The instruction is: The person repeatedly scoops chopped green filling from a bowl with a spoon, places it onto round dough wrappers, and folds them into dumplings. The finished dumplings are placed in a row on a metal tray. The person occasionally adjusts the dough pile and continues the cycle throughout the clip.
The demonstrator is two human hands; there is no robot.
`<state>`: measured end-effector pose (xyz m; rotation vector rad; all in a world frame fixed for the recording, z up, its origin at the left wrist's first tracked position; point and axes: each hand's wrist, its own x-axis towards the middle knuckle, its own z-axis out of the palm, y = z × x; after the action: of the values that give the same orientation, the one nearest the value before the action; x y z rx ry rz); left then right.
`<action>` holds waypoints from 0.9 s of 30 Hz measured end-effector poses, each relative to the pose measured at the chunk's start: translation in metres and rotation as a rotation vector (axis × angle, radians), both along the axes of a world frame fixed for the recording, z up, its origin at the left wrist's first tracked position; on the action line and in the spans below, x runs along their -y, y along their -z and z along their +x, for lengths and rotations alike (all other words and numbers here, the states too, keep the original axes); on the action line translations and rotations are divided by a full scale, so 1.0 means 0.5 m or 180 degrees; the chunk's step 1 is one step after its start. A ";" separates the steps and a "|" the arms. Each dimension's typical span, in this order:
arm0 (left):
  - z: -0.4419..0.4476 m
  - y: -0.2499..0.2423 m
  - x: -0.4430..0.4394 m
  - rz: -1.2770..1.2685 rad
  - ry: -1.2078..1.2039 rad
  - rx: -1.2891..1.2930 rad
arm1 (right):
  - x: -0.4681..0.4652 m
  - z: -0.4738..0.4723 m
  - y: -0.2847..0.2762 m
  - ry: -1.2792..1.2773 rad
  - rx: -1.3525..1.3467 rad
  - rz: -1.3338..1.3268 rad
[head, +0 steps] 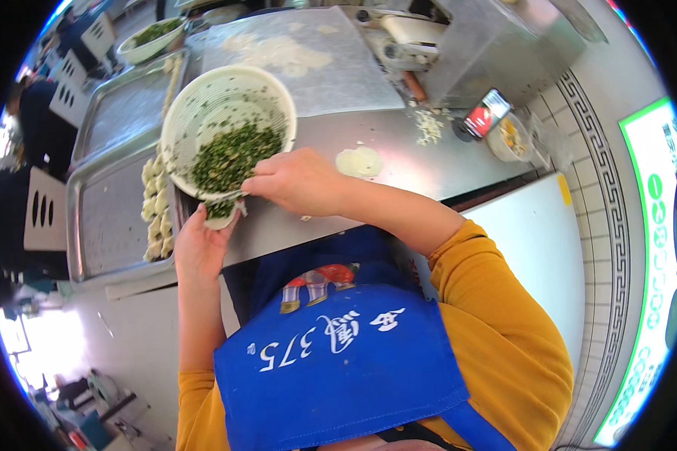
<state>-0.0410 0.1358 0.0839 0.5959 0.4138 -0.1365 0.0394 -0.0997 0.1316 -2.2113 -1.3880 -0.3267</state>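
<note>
My left hand [203, 242] holds a round dough wrapper [219, 224] with chopped green filling on it, just below the near rim of a white plastic colander [180, 98]. In the colander lies a heap of chopped green filling [234, 155], with bits stuck to the wall. My right hand [296, 183] is at the colander's near right rim, its fingers pinched together above the wrapper. Whether it holds a thin tool is hidden. A few flat dough wrappers [359, 162] lie on the metal worktop [316, 135] to the right of that hand.
Folded dumplings [159, 214] line the right side of a metal tray [90, 225]; another tray [124, 113] stands behind it. A floured sheet [361, 67] covers the back. To the right are dough scraps [429, 127], a propped phone [488, 113] and a tub [510, 141].
</note>
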 end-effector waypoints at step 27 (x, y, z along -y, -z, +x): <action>0.030 -0.055 0.008 0.0436 -0.0465 0.0805 | 0.011 -0.047 0.025 0.0593 -0.0888 0.0825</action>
<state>-0.0259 0.1318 0.1112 0.7057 0.2209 0.1073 0.0157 -0.1052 0.1191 -2.0800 -0.9397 -0.2362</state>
